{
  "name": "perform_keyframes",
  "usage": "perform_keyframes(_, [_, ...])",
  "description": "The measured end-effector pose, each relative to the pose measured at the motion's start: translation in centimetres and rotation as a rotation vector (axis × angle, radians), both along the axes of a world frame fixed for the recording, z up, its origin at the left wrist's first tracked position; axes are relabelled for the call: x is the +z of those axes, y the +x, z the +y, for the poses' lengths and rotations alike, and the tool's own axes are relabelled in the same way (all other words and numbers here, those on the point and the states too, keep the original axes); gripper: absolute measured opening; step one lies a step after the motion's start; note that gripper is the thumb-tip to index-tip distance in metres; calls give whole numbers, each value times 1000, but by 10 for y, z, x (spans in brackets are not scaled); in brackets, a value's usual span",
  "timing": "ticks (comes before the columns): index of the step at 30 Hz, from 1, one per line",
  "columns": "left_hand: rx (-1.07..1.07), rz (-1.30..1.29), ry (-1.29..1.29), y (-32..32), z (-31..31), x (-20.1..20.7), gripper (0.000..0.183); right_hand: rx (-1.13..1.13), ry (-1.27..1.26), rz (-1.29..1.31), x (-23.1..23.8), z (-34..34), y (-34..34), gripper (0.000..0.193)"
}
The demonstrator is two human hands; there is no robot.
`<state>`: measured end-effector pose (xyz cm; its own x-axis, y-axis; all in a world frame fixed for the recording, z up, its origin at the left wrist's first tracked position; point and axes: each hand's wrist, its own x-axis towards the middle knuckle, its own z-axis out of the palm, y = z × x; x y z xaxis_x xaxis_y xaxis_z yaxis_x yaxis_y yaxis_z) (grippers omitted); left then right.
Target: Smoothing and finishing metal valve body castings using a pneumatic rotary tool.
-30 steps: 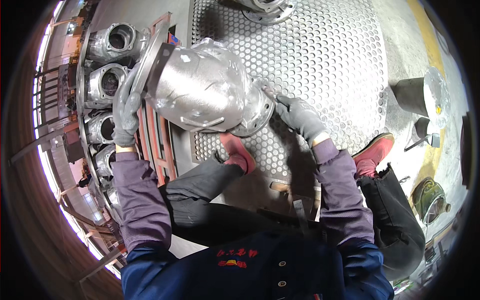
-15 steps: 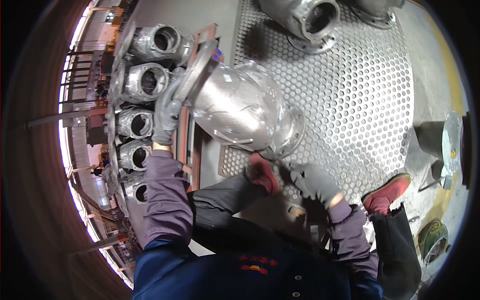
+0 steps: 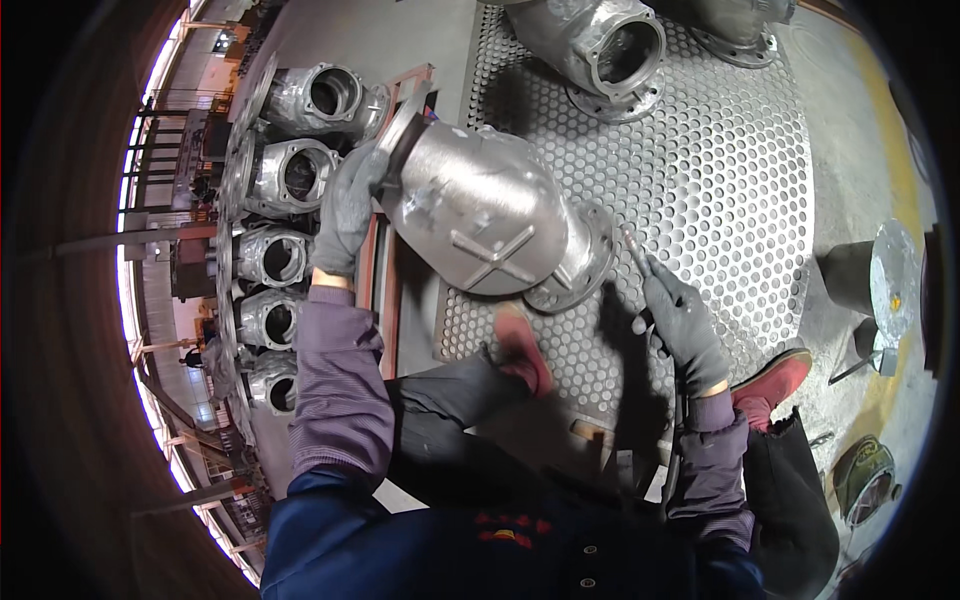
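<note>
A large grey cast valve body, with a raised cross on its side and a flange at each end, lies tilted ahead of me. My left hand, in a grey glove, is closed on the rim of its upper left flange. My right hand, gloved too, is closed around a slim dark tool with a thin, paler tip. That tip points up and left, close to the lower right flange but apart from it. A dark cable or hose seems to run along my right sleeve.
Similar castings stand in a column on the left. More castings sit at the far end of the perforated metal plate. A reddish frame runs left of the valve body. A round-topped metal stand is at the right.
The valve body has turned, bringing its raised cross into view. My left hand has shifted with its flange. My right hand has moved up and right, and the slim tool now shows in it.
</note>
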<state>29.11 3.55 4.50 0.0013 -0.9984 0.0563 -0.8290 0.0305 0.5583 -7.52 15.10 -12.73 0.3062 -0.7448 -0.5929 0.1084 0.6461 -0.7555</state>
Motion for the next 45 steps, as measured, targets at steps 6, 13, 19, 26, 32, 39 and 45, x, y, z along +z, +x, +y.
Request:
perform_keyframes(6, [-101, -714, 142, -70, -34, 10, 39, -185, -120, 115, 11, -3, -23, 60])
perform_keyframes(13, [-414, -408, 115, -130, 16, 7, 74, -297, -114, 265, 25, 14, -59, 57])
perform_keyframes(19, [-989, -611, -423, -202, 56, -7, 77, -450, -65, 178, 41, 41, -81, 53])
perform_keyframes(26, [-784, -722, -482, -234, 98, -29, 39, -545, 43, 13, 19, 74, -99, 43])
perform_keyframes(32, [-409, -796, -299, -205, 164, -37, 48, -424, 87, 9, -3, 77, -83, 31])
perform_keyframes(39, [114, -472, 100, -155, 169, -17, 69, -270, 92, 42, -14, 69, -54, 46])
perform_keyframes(45, [19, -445, 111, -75, 120, -19, 53, -207, 86, 63, -13, 67, -31, 55])
